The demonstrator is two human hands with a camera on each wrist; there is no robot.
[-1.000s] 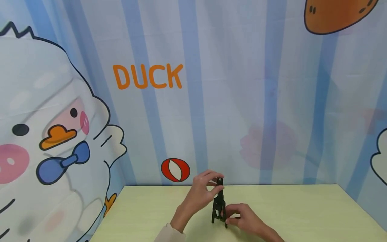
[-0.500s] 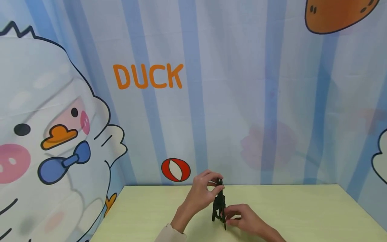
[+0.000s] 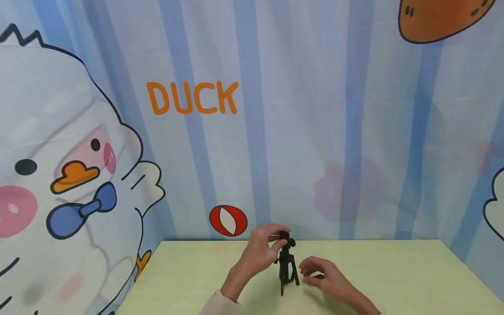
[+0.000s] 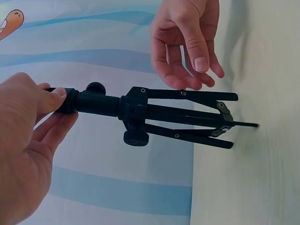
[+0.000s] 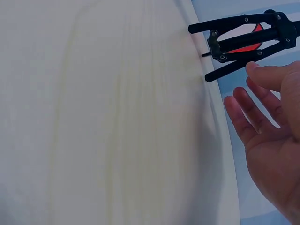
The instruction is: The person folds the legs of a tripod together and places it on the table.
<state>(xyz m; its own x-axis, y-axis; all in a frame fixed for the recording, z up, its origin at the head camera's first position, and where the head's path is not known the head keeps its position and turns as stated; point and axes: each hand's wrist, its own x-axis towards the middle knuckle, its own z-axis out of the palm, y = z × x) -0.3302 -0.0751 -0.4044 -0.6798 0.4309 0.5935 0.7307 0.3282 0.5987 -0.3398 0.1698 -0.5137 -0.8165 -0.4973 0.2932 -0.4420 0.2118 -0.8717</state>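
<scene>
Head view: black tripod stands upright, legs down, left fingers gripping its top, right fingers relaxed.

— What hangs behind the pale yellow table at six o'clock?
— A curtain striped in blues, filling the background.
— And its prints?
— A white cartoon duck at nine o'clock, orange "DUCK" lettering at ten, a cropped orange shape at two, a red-and-white ball near seven.
</scene>
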